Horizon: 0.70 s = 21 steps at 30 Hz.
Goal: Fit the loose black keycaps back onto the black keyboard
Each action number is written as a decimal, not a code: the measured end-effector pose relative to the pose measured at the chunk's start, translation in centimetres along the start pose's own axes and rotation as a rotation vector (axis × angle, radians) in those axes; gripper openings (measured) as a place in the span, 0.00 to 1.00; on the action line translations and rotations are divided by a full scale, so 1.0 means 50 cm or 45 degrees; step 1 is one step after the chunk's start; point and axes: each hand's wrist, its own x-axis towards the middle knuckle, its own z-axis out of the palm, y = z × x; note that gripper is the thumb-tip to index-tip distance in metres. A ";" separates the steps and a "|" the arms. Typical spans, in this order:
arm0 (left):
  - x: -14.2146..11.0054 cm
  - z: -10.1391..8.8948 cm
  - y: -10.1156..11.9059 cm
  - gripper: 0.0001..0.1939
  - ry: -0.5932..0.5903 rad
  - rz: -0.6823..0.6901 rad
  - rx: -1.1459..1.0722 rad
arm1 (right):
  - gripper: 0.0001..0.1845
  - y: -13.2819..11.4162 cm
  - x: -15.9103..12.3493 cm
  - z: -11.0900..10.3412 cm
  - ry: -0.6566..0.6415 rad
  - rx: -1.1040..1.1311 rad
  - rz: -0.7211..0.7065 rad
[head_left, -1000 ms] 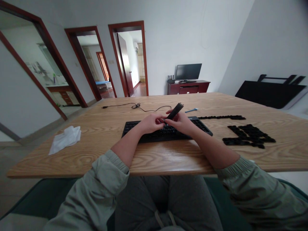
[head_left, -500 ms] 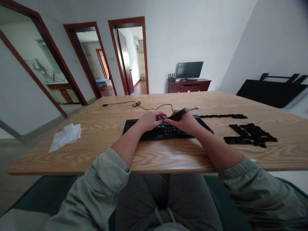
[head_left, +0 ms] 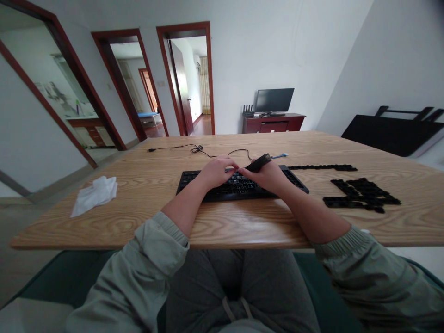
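Note:
A black keyboard [head_left: 208,187] lies on the wooden table [head_left: 145,203] in front of me, its cable [head_left: 194,149] trailing to the far left. Both hands hover over its middle. My right hand [head_left: 267,176] is closed round a long dark bar-shaped piece [head_left: 259,162] that points up and to the right. My left hand [head_left: 217,170] pinches at the bar's near end, fingertips together. To the right, loose black keycaps [head_left: 360,195] lie grouped on the table, with a single row of keycaps [head_left: 322,168] behind them.
A crumpled white tissue [head_left: 94,194] lies on the table's left part. A small blue tool [head_left: 279,156] rests behind the keyboard. Beyond the table stand a TV [head_left: 274,100] on a red cabinet, open doorways and a folded black table [head_left: 391,132] at the right wall.
The dark bar has tilted from steeply raised to nearly flat and come lower over the keyboard. Both hands have shifted slightly away from me.

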 end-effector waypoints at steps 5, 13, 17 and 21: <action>-0.004 -0.014 0.004 0.08 -0.035 -0.008 -0.004 | 0.25 0.000 -0.001 -0.002 -0.019 0.006 0.064; -0.014 -0.023 -0.003 0.09 -0.417 -0.107 0.026 | 0.21 -0.006 -0.003 0.005 -0.009 -0.014 0.033; -0.014 -0.015 -0.005 0.10 -0.478 -0.119 0.034 | 0.20 -0.013 -0.008 0.006 -0.010 -0.022 0.005; -0.011 -0.007 0.001 0.10 -0.514 -0.117 0.052 | 0.19 -0.007 -0.015 0.002 -0.085 -0.050 0.024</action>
